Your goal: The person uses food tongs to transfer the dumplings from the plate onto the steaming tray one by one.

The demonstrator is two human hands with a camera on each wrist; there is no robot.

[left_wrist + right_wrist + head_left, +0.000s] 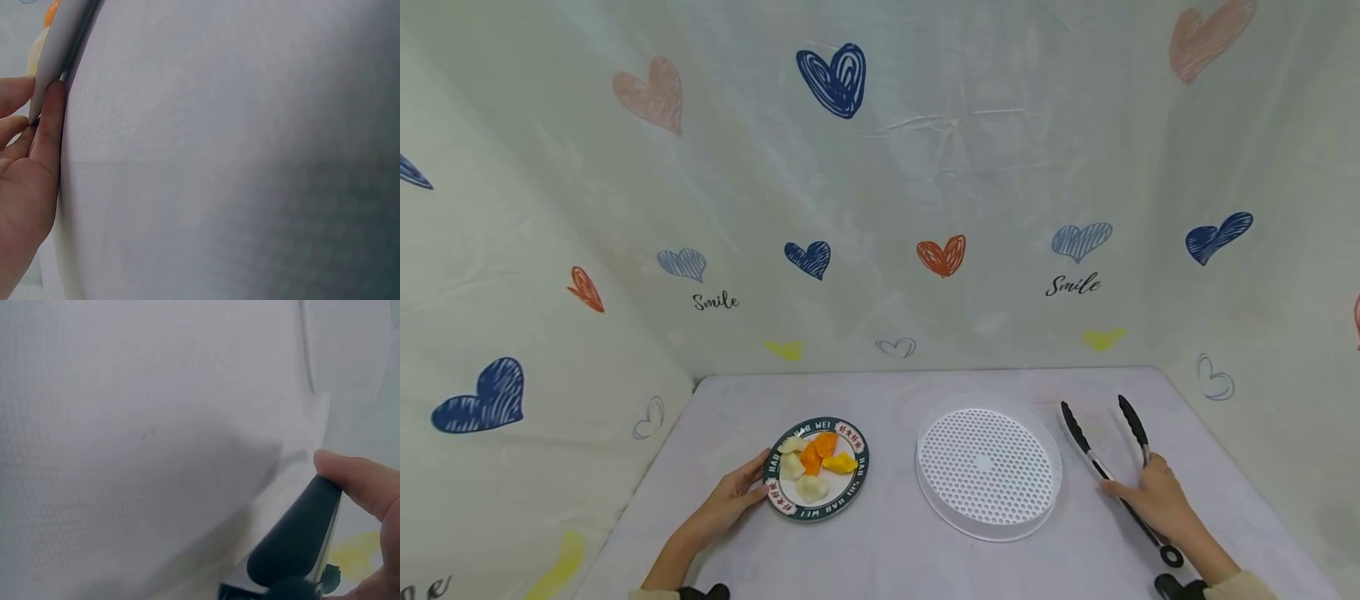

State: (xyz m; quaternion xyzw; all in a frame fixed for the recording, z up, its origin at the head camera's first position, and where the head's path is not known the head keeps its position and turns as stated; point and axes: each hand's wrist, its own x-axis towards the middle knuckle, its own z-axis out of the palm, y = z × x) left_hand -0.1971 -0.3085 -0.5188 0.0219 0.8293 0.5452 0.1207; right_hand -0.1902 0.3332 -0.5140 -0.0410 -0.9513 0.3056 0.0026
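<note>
My left hand (727, 500) grips the left rim of a round plate (817, 516) with a dark green lettered border. In the left wrist view the thumb and fingers pinch the rim of the plate (59, 50) from both sides. Several pale, orange and yellow food pieces (812, 487) lie on it. On the right, my right hand (1161, 504) holds black-and-silver tongs (1101, 469), whose two arms are spread apart with their tips pointing away. The right wrist view shows the thumb on a black handle (294, 531) of the tongs.
Between the hands a round white tray (988, 467) full of small holes lies on the white-covered table (887, 558). A pale curtain (880, 183) printed with hearts hangs behind the table and at both sides.
</note>
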